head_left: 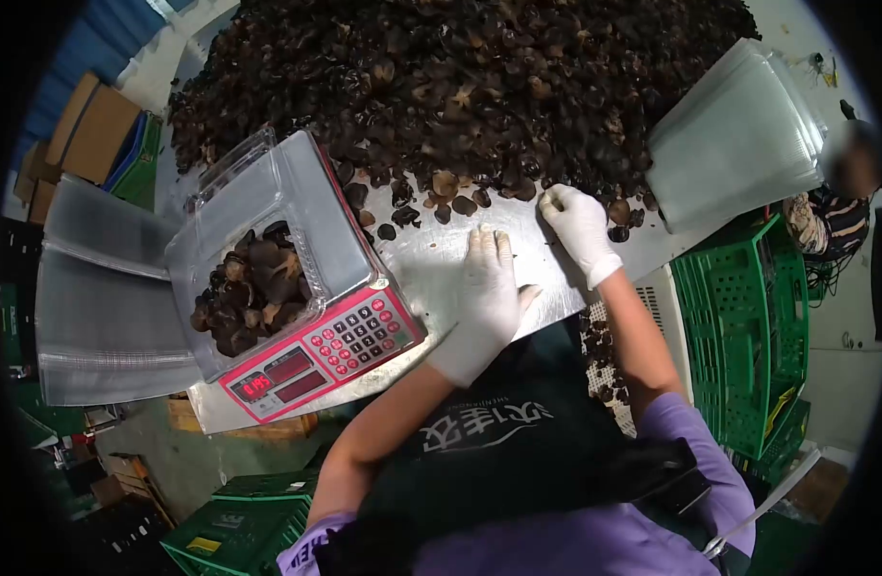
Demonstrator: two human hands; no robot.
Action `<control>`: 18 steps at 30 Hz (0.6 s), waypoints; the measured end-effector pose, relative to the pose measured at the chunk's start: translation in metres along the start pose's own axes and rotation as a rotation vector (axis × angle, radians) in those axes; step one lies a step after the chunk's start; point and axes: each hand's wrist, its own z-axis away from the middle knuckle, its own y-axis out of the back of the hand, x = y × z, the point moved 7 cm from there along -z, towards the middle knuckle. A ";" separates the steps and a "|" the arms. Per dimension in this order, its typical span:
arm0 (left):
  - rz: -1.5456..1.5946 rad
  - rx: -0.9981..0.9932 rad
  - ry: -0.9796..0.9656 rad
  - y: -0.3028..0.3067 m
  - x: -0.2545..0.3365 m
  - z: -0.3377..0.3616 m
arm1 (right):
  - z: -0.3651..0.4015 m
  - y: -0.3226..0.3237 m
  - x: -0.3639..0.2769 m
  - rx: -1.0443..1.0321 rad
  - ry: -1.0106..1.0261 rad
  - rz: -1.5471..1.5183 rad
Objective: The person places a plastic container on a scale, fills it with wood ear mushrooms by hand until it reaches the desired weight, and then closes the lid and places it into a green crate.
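Dark brown wood ear mushrooms (441, 86) form a large heap across the back of the metal table (532, 254). My left hand (489, 298), in a white glove, lies flat on the bare metal with its fingers stretched toward the loose pieces. At the heap's front edge, my gloved right hand (580, 230) has its fingers curled together; whatever is between the fingertips is hidden. To the left stands a red and white digital scale (350, 338) with lit red digits. On it sits a clear plastic box (205, 254) with its lid open, partly filled with mushrooms (258, 283).
Stacked clear plastic boxes (734, 134) stand at the table's right, and more clear boxes (114, 298) jut out at its left. Green crates (743, 326) are beside the table on the right, with another green crate (239, 533) below left. A person (834, 216) is at the far right.
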 end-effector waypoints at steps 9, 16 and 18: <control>0.428 -1.101 -0.734 -0.051 0.127 0.077 | 0.017 0.057 0.004 -0.048 0.074 -0.116; 0.386 -0.159 -0.298 0.119 0.062 0.027 | 0.025 0.012 -0.038 -0.099 0.220 -0.221; 0.090 -0.248 -0.289 0.173 0.035 0.026 | 0.024 0.009 -0.071 -0.068 0.285 -0.355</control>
